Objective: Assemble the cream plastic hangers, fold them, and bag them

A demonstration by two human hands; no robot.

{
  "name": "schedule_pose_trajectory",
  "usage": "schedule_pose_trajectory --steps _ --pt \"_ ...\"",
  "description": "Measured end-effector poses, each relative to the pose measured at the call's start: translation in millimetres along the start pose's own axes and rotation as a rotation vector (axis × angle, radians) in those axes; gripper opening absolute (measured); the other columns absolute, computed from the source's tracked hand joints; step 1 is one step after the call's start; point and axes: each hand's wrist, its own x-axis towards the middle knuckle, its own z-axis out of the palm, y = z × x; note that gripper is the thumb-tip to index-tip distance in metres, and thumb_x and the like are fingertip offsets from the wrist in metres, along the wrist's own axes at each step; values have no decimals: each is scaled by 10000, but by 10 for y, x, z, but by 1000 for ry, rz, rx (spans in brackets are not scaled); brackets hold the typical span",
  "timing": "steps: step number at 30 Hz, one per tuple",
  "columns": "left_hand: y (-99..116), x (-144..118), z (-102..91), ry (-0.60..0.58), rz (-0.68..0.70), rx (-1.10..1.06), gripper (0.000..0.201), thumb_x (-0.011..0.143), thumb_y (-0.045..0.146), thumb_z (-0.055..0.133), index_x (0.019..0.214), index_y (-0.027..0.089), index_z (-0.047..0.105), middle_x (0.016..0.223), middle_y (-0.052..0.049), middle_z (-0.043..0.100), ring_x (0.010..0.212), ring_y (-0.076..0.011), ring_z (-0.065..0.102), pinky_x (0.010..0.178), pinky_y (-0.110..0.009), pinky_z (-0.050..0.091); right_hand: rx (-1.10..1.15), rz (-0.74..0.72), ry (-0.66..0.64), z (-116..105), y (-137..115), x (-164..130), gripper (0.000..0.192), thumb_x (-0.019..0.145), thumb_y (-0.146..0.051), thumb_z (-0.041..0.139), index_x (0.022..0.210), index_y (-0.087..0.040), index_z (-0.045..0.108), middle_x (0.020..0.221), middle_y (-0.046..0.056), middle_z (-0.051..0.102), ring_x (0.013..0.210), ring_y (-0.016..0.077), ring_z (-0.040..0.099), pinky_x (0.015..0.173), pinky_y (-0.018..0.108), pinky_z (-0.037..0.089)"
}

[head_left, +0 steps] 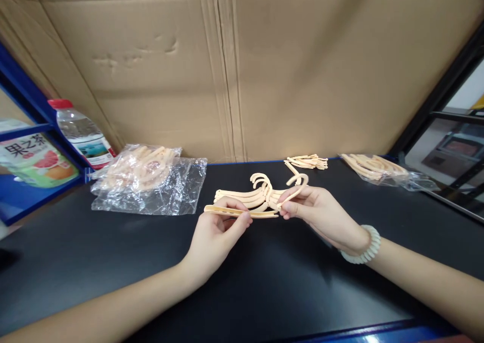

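Observation:
Between thumb and fingers, my left hand (219,229) grips a flat beige hanger arm (264,214), held nearly level. Its right end lies close to the lower tip of a curved beige hanger hook (301,186), which my right hand (321,212) pinches; whether the two pieces touch I cannot tell. Behind my hands, a stack of beige hangers (242,198) rests on the black table, hooks pointing up and away. My fingers partly cover that stack. A pale beaded bracelet (365,245) circles my right wrist.
Loose beige strips (308,161) lie at the back. A clear bag of beige pieces (139,174) sits left, beside a water bottle (83,131); another bagged bundle (374,166) is at right. A cardboard wall (302,71) closes off the back of the black table (151,252).

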Motion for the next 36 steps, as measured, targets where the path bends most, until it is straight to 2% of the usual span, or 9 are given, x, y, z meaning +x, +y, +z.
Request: schedule_pose_trajectory --steps 5,11,17,23,36 --pt "-17 -6 1 9 2 -13 147 771 303 691 778 184 606 749 -2 616 708 -162 653 676 -263 542 54 136 -89 39 -50 -9 204 796 -353 730 857 -167 674 992 47 659 935 176 649 860 343 559" --pt "-45 -25 -9 3 48 27 91 802 254 670 793 186 611 776 -2 610 707 -142 626 656 -237 524 75 243 -189 68 -80 -42 269 834 -403 689 927 -155 643 1032 73 668 929 209 699 859 360 562" --pt "-44 -35 -12 -2 65 48 67 802 238 673 804 188 627 811 -8 628 757 -154 640 679 -235 531 57 262 -193 79 -51 -42 269 825 -412 698 849 -156 618 908 40 673 899 214 716 826 336 573" --pt "-23 -55 5 -4 86 85 58 788 227 686 807 196 641 828 -17 640 756 -165 646 646 -238 534 42 276 -190 79 -65 -56 283 815 -421 705 849 -159 604 900 50 697 859 209 726 790 325 586" --pt "27 -78 27 -1 95 55 44 775 232 692 782 205 658 792 -16 641 724 -166 641 620 -239 529 -45 145 -112 143 -79 -88 270 811 -400 709 898 -177 582 840 35 713 771 205 741 710 318 611"
